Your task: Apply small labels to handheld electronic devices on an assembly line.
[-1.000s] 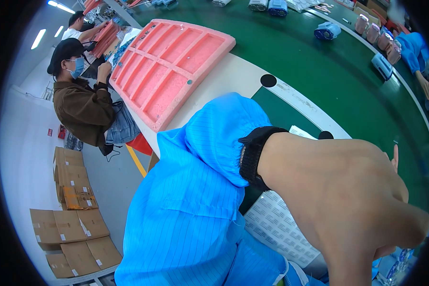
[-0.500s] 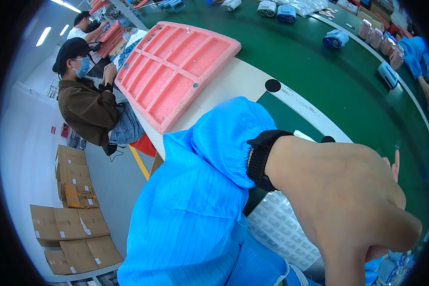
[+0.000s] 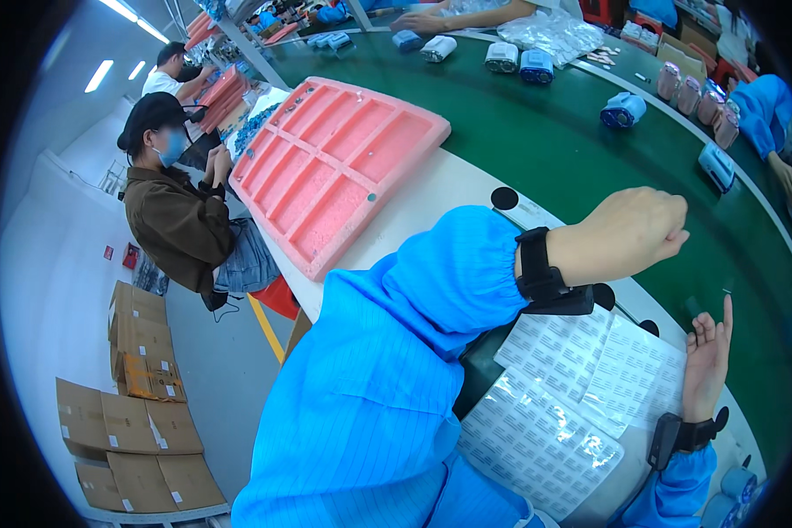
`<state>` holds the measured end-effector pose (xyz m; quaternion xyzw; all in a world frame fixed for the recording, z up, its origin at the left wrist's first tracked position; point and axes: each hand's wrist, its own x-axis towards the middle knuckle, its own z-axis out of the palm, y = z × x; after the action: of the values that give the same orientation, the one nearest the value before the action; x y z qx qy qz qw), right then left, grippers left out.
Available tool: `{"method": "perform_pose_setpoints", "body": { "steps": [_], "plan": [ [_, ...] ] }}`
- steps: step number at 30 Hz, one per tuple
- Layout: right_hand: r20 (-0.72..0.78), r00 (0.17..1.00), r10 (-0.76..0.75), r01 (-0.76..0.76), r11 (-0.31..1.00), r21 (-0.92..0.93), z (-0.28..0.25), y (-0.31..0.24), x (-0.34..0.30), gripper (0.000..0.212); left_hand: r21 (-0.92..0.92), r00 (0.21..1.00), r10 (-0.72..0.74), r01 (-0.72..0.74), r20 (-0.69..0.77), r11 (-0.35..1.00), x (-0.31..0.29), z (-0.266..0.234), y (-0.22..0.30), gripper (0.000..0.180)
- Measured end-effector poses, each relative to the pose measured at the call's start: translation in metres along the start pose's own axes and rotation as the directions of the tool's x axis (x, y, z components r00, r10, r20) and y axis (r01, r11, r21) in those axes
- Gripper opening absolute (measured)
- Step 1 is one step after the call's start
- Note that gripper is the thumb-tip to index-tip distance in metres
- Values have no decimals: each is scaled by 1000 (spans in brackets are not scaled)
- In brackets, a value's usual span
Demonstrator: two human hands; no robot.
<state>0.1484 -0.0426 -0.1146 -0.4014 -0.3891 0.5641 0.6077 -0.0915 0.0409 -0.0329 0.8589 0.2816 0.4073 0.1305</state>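
Observation:
My left hand point(image 3: 629, 233) reaches over the edge of the green belt with its fingers curled closed; whatever they may hold is hidden. A black band circles its wrist below a blue sleeve. My right hand point(image 3: 706, 352) is raised at the right, index finger stretched up and the other fingers loosely bent. A tiny pale piece point(image 3: 727, 291) shows at that fingertip, too small to name. Between my arms, overlapping white label sheets point(image 3: 541, 440) with rows of small print lie on the worktop.
A pink foam tray point(image 3: 361, 187) with bare compartments rests at the left. Blue and white devices point(image 3: 623, 110) stand on the green belt point(image 3: 537, 141). A person point(image 3: 180, 211) sits at the left; another person's hand point(image 3: 788, 180) is at the far right. Cartons point(image 3: 141, 422) are stacked on the floor.
My left hand has moved up and away over the belt, uncovering the label sheets. My right hand, mostly hidden before, now shows with its wrist. The view has shifted slightly.

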Motion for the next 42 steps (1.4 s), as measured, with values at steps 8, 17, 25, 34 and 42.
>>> {"method": "perform_pose_setpoints", "body": {
  "steps": [8, 17, 25, 34, 42],
  "plan": [
    [-52, 999, 8, -8, 1000, 4, 10, 2, 0, 54, 31, 994, -81, 79, 75, 996, -14, 14, -23, 13],
    [-47, 999, -13, 15, 999, 31, 1, -7, -5, 56, 115, 929, -157, 125, 335, 986, -5, 9, -14, 7],
    [-66, 998, 21, -15, 996, 87, -3, 0, 6, 55, 152, 835, -304, 264, 458, 953, 25, 22, -35, 17],
    [-41, 999, 36, -30, 992, 126, -1, -2, 0, 53, 563, 954, -134, -43, 268, 825, 130, 144, -107, 60],
    [-124, 991, 48, -27, 986, 167, 6, -5, 2, 48, 659, 945, 280, -320, 170, 681, 192, 229, -153, 74]
  ]
}}
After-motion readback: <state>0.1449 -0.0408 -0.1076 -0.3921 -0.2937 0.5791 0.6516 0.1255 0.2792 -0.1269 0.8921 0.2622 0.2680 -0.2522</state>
